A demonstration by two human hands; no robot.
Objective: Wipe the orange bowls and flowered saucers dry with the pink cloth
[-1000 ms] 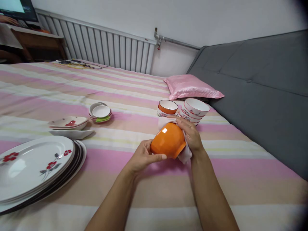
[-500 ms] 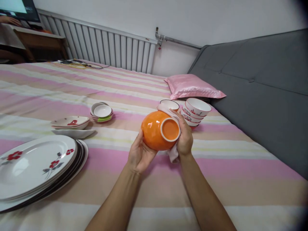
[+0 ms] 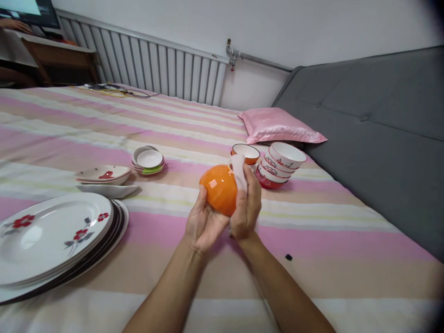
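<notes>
An orange bowl (image 3: 219,188) is held tilted above the striped bedsheet, its glossy outside facing me. My left hand (image 3: 207,223) grips it from the left and below, thumb on its side. In my right hand (image 3: 247,203) is a pale pink cloth (image 3: 238,170), pressed over the bowl's base, which the cloth and fingers cover. Just behind are an orange bowl with a white inside (image 3: 245,151) and a stack of white and red patterned bowls (image 3: 282,162).
Large plates (image 3: 55,236) are stacked at the left, with oval dishes (image 3: 104,175) and small round dishes (image 3: 149,159) behind them. A pink pillow (image 3: 279,125) lies by the grey headboard (image 3: 367,101). A small black object (image 3: 288,257) sits right of my forearms. A person's hand (image 3: 15,25) shows at top left.
My right hand has moved left with the cloth, now covering the bowl's base ring. The bowl has shifted slightly left. The small black object has come into view on the sheet.
</notes>
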